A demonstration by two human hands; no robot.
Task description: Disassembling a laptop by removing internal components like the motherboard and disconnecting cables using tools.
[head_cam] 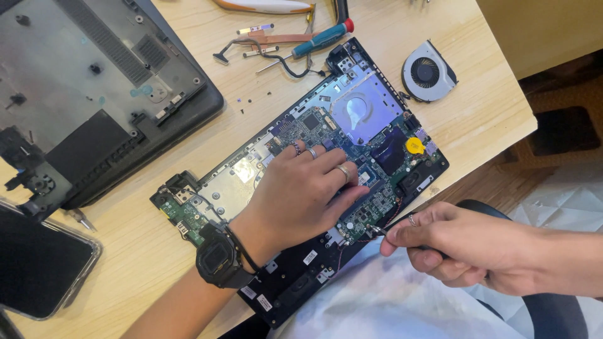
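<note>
Fingers (326,164) of the left hand (301,191) lie spread and flat on the green circuit board (314,125), pressing it down inside the opened laptop base (295,289), which sits slantwise on the wooden table (440,37). A dark watch (217,256) is strapped at that wrist. Just off the heel of this palm, the right hand (433,242) is pinched shut on a thin tool (379,230) (its tip is too small to make out), which meets the near edge of the board beside thin red and black wires (392,213). Beyond the left fingertips a yellow coin cell (414,145) and a bare metal plate (361,110) show on the board. Farther out past them lie a loose round cooling fan (428,72) and a blue-handled screwdriver (323,39). Well away on the far side of the left forearm rests the laptop's removed grey cover (94,94), and nearer the elbow a phone in a clear case (38,263).
</note>
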